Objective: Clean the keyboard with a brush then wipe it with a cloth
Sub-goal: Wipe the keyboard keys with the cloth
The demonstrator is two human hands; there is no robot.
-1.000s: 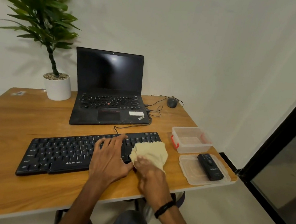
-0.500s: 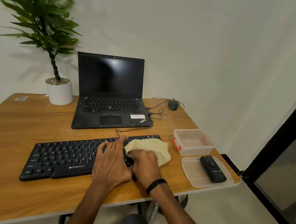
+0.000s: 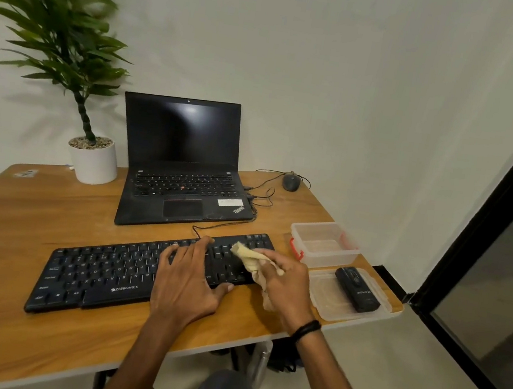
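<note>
Right hand (image 3: 286, 283): fingers curled round a bunched beige cloth (image 3: 248, 257). The cloth pokes out ahead and left of the knuckles, onto the right end of the black keyboard (image 3: 100, 278); a tail hangs out under the palm.

Left hand (image 3: 187, 280): just left of the grip, fingers straight and spread, flat on the keys. Most of the keyboard runs leftward from the grip.

Just right of the grip: clear lid (image 3: 328, 305).
</note>
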